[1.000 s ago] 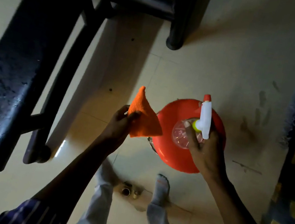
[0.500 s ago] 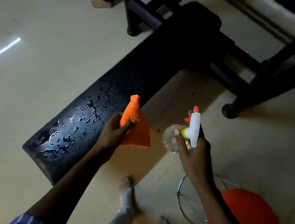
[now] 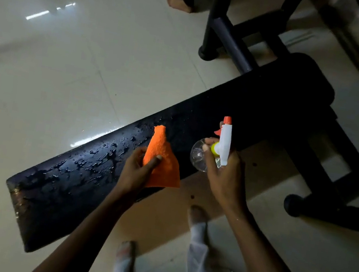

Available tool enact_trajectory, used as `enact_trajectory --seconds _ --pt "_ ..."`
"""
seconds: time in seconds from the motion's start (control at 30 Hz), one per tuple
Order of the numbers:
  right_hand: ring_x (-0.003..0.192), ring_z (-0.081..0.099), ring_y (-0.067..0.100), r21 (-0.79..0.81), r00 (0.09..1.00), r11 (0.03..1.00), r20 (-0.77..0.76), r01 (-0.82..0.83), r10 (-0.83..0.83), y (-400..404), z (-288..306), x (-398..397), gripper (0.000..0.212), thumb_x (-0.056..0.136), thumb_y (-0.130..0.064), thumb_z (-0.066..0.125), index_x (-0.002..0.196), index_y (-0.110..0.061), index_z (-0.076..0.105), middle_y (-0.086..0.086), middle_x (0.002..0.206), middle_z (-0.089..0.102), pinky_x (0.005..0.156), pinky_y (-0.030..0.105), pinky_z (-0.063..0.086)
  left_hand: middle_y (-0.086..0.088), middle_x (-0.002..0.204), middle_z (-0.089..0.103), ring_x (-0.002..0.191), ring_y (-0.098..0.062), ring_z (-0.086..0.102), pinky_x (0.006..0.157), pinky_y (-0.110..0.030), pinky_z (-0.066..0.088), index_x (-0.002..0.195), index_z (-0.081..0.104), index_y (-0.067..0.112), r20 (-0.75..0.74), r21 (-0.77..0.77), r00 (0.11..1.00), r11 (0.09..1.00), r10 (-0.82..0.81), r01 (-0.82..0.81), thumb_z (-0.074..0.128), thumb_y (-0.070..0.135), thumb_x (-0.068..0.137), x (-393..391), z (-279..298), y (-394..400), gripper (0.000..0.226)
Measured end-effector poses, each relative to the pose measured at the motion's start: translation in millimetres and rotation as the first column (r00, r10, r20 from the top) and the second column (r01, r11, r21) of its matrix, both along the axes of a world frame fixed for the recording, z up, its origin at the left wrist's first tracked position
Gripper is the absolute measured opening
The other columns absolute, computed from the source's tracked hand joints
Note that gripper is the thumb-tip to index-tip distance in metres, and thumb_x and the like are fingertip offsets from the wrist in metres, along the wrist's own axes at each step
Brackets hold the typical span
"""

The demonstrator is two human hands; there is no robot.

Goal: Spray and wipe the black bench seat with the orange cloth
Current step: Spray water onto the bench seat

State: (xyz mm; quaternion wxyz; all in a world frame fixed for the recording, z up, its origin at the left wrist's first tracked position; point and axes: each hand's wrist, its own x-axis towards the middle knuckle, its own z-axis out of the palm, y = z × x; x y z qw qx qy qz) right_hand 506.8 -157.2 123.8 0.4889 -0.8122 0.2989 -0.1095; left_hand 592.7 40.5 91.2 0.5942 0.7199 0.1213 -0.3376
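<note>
The pale tiled floor (image 3: 65, 74) fills most of the view, and across it lies the black bench seat (image 3: 237, 112), a long padded surface that runs from the lower left to the upper right, where it joins the dark metal frame (image 3: 228, 39). The near half of this surface is covered with shining drops and small pools of liquid, so the spraying looks already done there; the far half is too dark to tell if it is wet. Nothing looks wiped yet, because the drops are unbroken and I see no dry streaks. The left hand (image 3: 137, 171) is over the near edge of the seat, its grip clamped on the orange cloth (image 3: 164, 164), which stands up in a point and hangs above the surface without touching it, as far as I can tell. The right hand (image 3: 222, 174) is just beside it, its grip closed around the neck of a clear spray bottle (image 3: 199, 155) with a white trigger head (image 3: 225, 138) and an orange nozzle that points toward the far part of the seat. My judgement is that one more spray may come, and then the whole wiping is left.
</note>
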Motion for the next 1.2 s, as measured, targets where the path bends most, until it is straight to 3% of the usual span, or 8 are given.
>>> enact_trajectory --seconds 0.17,0.33,0.5,0.57,0.8,0.93,1.1,1.2 --pt "0.101 0.065 0.006 -0.035 0.989 0.989 0.035 -0.143 0.145 -55.1 -32.0 52.5 0.022 0.102 -0.027 0.069 0.123 -0.022 0.065 0.004 0.113 0.071 0.086 0.02 0.057 -0.02 0.124 0.068 0.111 -0.041 0.069 0.094 -0.066 0.056 0.113 0.059 0.017 -0.001 0.015 0.996 0.996 0.084 -0.084 0.067 0.024 0.098 18.5 -24.8 -56.5 0.019" --pt "0.103 0.062 0.002 -0.038 0.98 0.979 0.022 -0.199 0.2 -82.8 -65.0 79.1 0.032 0.101 -0.02 0.07 0.131 -0.011 0.065 -0.007 0.112 0.067 0.089 0.029 0.058 -0.021 0.125 0.068 0.114 -0.043 0.068 0.096 -0.066 0.056 0.108 0.058 0.02 -0.055 0.004 0.988 0.99 0.144 -0.144 0.066 0.022 0.098 23.7 -39.7 -89.1 0.013" --pt "0.099 0.058 -0.026 -0.082 0.978 0.978 0.069 -0.192 0.197 -85.7 -84.3 81.3 0.03 0.1 -0.018 0.071 0.128 -0.017 0.062 -0.02 0.1 0.06 0.081 -0.002 0.046 -0.021 0.122 0.069 0.107 -0.036 0.07 0.096 -0.065 0.056 0.111 0.058 0.017 -0.071 0.054 0.979 0.981 0.192 -0.189 0.066 0.02 0.099 17.9 -49.5 -91.3 0.015" --pt "0.099 0.056 -0.029 -0.094 0.973 0.974 0.088 -0.206 0.214 -85.2 -85.3 85.2 0.029 0.1 -0.019 0.071 0.126 -0.017 0.06 -0.021 0.099 0.059 0.081 0.0 0.048 -0.021 0.123 0.068 0.109 -0.038 0.07 0.093 -0.064 0.057 0.113 0.058 0.017 -0.081 0.046 0.978 0.981 0.19 -0.187 0.067 0.022 0.098 16.8 -52.3 -90.8 0.017" --pt "0.084 0.065 -0.008 -0.047 0.967 0.969 0.063 -0.243 0.245 -90.5 -84.9 97.6 0.012 0.103 -0.035 0.067 0.108 -0.03 0.058 -0.017 0.084 0.059 0.07 0.018 0.057 -0.014 0.123 0.069 0.11 -0.033 0.069 0.095 -0.052 0.058 0.121 0.059 0.014 0.05 0.206 0.998 0.978 0.023 -0.033 0.067 0.023 0.099 27.4 -61.7 -88.1 0.025" --pt "0.084 0.065 -0.008 -0.066 0.96 0.961 0.068 -0.268 0.272 -92.6 -75.6 95.0 0.015 0.102 -0.036 0.068 0.113 -0.031 0.06 -0.017 0.084 0.059 0.071 0.005 0.051 -0.015 0.141 0.057 0.126 -0.027 0.055 0.109 -0.043 0.047 0.143 0.052 0.005 0.216 0.442 0.968 0.897 -0.128 0.02 0.07 0.018 0.096 26.2 -66.0 -72.4 0.052" --pt "0.085 0.067 -0.004 -0.032 0.953 0.952 0.016 -0.303 0.304 -78.1 -53.0 84.0 0.028 0.099 -0.043 0.068 0.104 -0.016 0.063 -0.007 0.087 0.064 0.07 0.004 0.05 -0.014 0.14 0.056 0.119 -0.009 0.047 0.097 -0.003 0.039 0.141 0.055 0.008 0.356 0.441 0.921 0.898 -0.156 -0.019 0.074 0.015 0.092 16.3 -58.6 -51.2 0.053" --pt "0.085 0.067 -0.005 0.013 0.945 0.945 0.017 -0.325 0.325 -59.8 -36.3 76.8 0.027 0.099 -0.039 0.071 0.1 -0.013 0.064 -0.01 0.086 0.065 0.072 0.006 0.051 -0.004 0.146 0.056 0.131 -0.015 0.054 0.104 -0.015 0.042 0.147 0.049 0.015 0.311 0.275 0.945 0.961 -0.101 0.012 0.086 0.027 0.081 5.7 -50.3 -43.2 0.076"
